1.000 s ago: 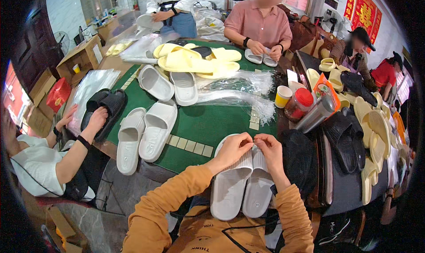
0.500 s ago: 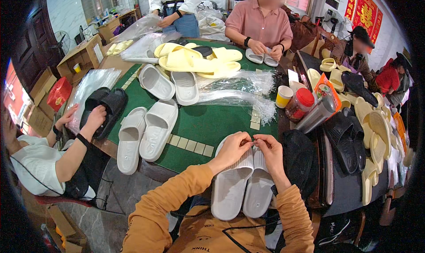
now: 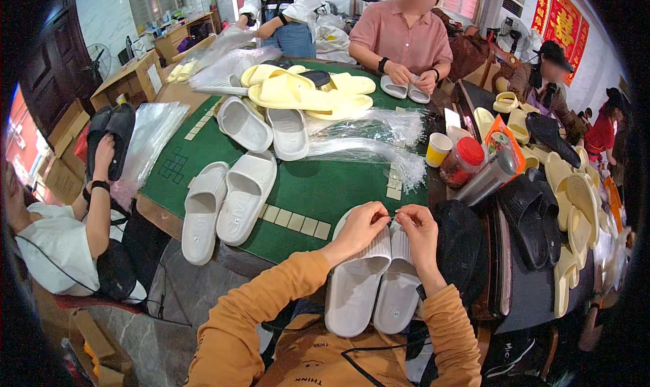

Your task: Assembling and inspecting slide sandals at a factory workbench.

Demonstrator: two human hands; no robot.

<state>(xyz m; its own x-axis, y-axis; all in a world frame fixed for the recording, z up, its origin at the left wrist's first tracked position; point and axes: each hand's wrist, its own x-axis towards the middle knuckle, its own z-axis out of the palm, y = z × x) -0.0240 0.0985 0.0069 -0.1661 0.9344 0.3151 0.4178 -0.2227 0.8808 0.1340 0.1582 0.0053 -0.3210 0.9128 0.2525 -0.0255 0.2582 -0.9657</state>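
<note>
A pair of pale grey slide slippers rests at the near table edge, in front of my body, side by side with the heels toward me. Above their straps, my left hand pinches its thumb and forefinger together. Close beside it, my right hand makes a similar pinch. The fingertips nearly meet, and whatever they hold is too thin to make out. Bundles of thin clear plastic strands lie beyond my hands. Another pale grey pair sits to the left.
Yellow slippers are heaped across the table. A paper cup, a red-lidded jar and a steel tumbler stand right of the strands. Black slides lie farther right. Co-workers sit and stand around the green table.
The co-worker at the left has lifted a pair of black slides off the table edge and moved it left. My fingertips have drawn very slightly apart over the pale grey slippers.
</note>
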